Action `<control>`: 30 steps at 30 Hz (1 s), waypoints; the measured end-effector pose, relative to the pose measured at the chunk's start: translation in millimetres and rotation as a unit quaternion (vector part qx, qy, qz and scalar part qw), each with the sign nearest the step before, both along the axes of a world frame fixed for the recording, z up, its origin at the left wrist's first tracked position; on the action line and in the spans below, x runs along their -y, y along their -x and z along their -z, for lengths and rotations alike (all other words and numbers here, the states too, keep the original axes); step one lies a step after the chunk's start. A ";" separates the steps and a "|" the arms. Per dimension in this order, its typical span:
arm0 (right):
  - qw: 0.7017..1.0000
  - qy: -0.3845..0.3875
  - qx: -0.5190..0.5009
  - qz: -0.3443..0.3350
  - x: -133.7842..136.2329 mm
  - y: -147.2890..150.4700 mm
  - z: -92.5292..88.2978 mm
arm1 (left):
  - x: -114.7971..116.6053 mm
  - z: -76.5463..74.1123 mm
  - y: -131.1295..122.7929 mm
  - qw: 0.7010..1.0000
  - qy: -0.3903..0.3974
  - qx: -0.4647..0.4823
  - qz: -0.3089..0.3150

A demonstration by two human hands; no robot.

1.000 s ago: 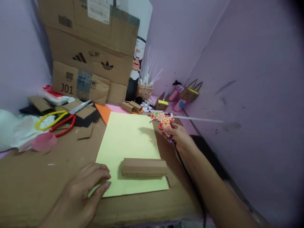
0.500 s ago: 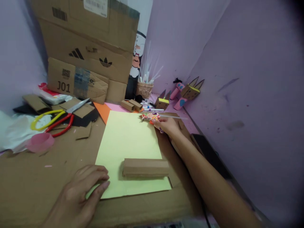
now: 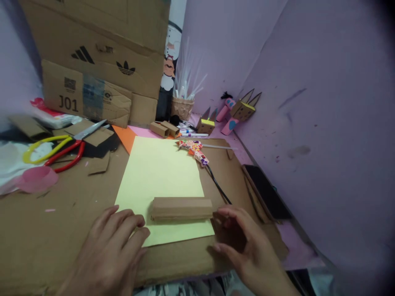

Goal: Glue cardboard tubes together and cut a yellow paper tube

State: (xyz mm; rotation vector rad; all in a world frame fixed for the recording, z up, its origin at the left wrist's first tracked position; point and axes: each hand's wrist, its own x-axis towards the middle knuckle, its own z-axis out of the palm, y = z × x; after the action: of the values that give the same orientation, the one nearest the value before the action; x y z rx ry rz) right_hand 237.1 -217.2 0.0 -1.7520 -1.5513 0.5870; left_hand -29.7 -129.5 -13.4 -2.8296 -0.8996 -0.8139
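Note:
A folded cardboard tube [image 3: 182, 208] lies across the lower part of a pale yellow paper sheet [image 3: 160, 168]. My left hand [image 3: 115, 242] hovers or rests at the sheet's lower left corner, left of the tube, fingers bent and apart, holding nothing. Close to the tube's right end is my right hand [image 3: 243, 242], thumb and fingers spread with a gap between them. A glue gun [image 3: 194, 151] with a floral pattern lies at the sheet's upper right edge, its clear glue stick poking out the back and its black cord running toward my right hand.
Scissors [image 3: 66, 150] with yellow and red handles lie at left beside pink tape [image 3: 37, 179] and cardboard scraps. Small cardboard tubes [image 3: 165, 129], markers [image 3: 194, 135] and a cup of glue sticks [image 3: 182, 107] stand behind. A dark phone [image 3: 267, 192] lies by the right wall.
My right hand has let go of the glue gun and come back toward the cardboard tube's right end. The left hand's fingers have spread slightly. The view has shifted a little.

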 end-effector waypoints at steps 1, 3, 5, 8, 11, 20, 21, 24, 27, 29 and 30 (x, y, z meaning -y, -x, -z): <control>1.000 -0.007 0.011 -0.011 0.9 1.7 6.7 | -1.1 -0.4 -0.9 1.000 0.005 -0.007 0.004; 0.999 -0.025 0.025 -0.031 -0.9 4.4 17.0 | -3.1 -1.3 -2.0 1.000 0.014 -0.004 0.008; 0.998 -0.037 0.028 -0.042 -3.8 6.5 23.7 | -4.6 -2.4 -2.8 1.000 0.016 0.012 0.016; 0.998 -0.056 0.007 -0.029 -6.6 9.2 28.6 | -7.0 -4.2 -4.4 0.999 0.030 0.030 0.025; 0.996 -0.075 -0.040 -0.003 -10.4 11.8 28.4 | -10.0 -6.3 -6.8 0.998 0.047 0.039 0.024; 0.989 -0.078 -0.115 0.041 -25.1 13.2 22.5 | -15.0 -12.3 -9.6 0.993 0.097 0.065 0.006; 0.990 -0.071 -0.119 0.041 -25.7 13.3 22.4 | -15.7 -12.4 -9.6 0.993 0.100 0.069 0.002; 0.990 -0.051 -0.124 0.045 -27.1 13.9 21.8 | -17.7 -12.3 -9.8 0.991 0.112 0.067 -0.012; 0.990 -0.044 -0.128 0.047 -29.1 14.4 21.5 | -19.3 -12.7 -10.1 0.989 0.130 0.058 -0.031; 0.989 -0.044 -0.132 0.051 -30.3 14.8 21.5 | -19.9 -13.4 -10.0 0.987 0.144 0.054 -0.037; 0.989 -0.042 -0.134 0.055 -30.8 15.0 21.6 | -20.2 -13.7 -9.8 0.986 0.151 0.053 -0.039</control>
State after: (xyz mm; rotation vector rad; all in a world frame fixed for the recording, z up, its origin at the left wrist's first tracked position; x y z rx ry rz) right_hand 222.0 -186.4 -21.5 -1.6104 -1.2679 0.6634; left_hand -19.9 -109.3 0.3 -3.0027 -1.2378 -0.8937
